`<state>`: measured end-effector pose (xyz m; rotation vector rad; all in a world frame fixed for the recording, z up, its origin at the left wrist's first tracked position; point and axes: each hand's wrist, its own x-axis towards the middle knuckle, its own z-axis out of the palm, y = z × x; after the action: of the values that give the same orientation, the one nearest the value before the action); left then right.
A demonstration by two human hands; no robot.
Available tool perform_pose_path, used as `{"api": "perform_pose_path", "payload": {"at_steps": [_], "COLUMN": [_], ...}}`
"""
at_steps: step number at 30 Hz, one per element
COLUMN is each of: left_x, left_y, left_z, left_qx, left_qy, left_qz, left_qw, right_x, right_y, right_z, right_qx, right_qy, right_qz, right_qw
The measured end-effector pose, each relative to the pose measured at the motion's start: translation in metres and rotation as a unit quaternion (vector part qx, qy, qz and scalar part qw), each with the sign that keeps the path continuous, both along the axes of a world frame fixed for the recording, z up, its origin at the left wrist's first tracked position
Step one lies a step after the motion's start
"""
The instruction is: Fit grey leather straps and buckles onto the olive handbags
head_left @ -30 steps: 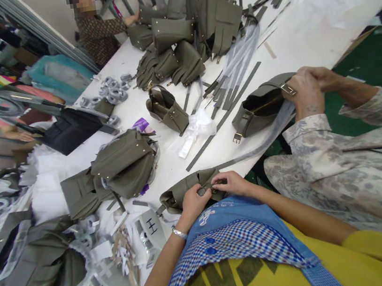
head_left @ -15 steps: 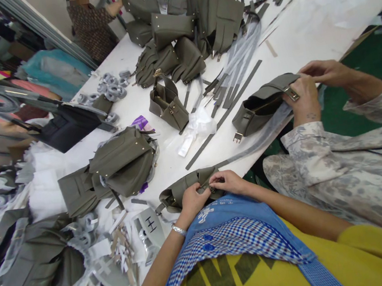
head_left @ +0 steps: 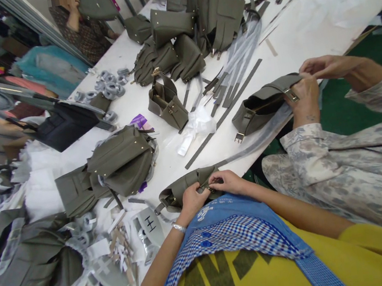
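Note:
Right in front of my apron, an olive-grey bag (head_left: pixel 174 190) lies on its side at the near edge of the white table. My left hand (head_left: pixel 194 198) rests on it from the left, thumb and fingers closed on the bag near its upper edge. From the right, my right hand (head_left: pixel 227 181) pinches at the same part of the bag, its fingertips close to the left thumb. Whatever small part sits between the fingertips is too small to make out. A strap end with a metal piece sticks out at the bag's left.
At the right, a co-worker's hands (head_left: pixel 307 93) hold another olive bag (head_left: pixel 259 102). Bags are heaped (head_left: pixel 174 27) at the table's far side. A small bag (head_left: pixel 167 103), dark strips (head_left: pixel 225 113) and a bag stack (head_left: pixel 122 159) lie nearer. Plastic-wrapped parts (head_left: pixel 152 224) sit left.
The far person has lifted an olive bag off the heap, up and to the left. My hands stay at nearly the same spot on the bag.

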<state>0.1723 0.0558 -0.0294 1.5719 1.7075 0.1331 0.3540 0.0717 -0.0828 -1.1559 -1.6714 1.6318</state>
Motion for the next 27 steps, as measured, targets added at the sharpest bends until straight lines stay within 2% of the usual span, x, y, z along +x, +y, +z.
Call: {"api": "perform_pose_path", "payload": {"at_steps": [12, 15, 19, 21, 23, 25, 27], "left_x": [-0.002, -0.002, -0.011, -0.026, -0.046, -0.066, -0.078], "left_y": [-0.005, -0.003, -0.002, -0.006, -0.016, -0.034, -0.058], "left_z": [-0.019, -0.012, 0.014, 0.029, 0.043, 0.052, 0.051], "left_qx": [0.002, 0.003, 0.011, 0.054, 0.112, 0.139, 0.113], "left_qy": [0.026, 0.023, -0.054, -0.096, -0.088, -0.043, 0.000], "left_qz": [0.016, 0.005, -0.009, 0.044, 0.141, 0.220, 0.250], "left_qw": [1.000, 1.000, 0.998, 0.993, 0.980, 0.965, 0.962], "right_x": [-0.010, -0.007, 0.004, 0.004, -0.006, -0.024, -0.045], "right_y": [-0.011, -0.007, 0.008, 0.018, 0.027, 0.029, 0.026], "right_z": [-0.003, 0.001, 0.020, 0.035, 0.051, 0.063, 0.071], "right_qx": [0.057, 0.070, 0.121, 0.179, 0.233, 0.269, 0.286], "right_qy": [-0.094, -0.107, -0.145, -0.150, -0.122, -0.102, -0.137], "right_qz": [-0.020, -0.005, 0.039, 0.041, 0.054, 0.108, 0.193], "right_qw": [0.994, 0.992, 0.981, 0.971, 0.963, 0.952, 0.928]}}
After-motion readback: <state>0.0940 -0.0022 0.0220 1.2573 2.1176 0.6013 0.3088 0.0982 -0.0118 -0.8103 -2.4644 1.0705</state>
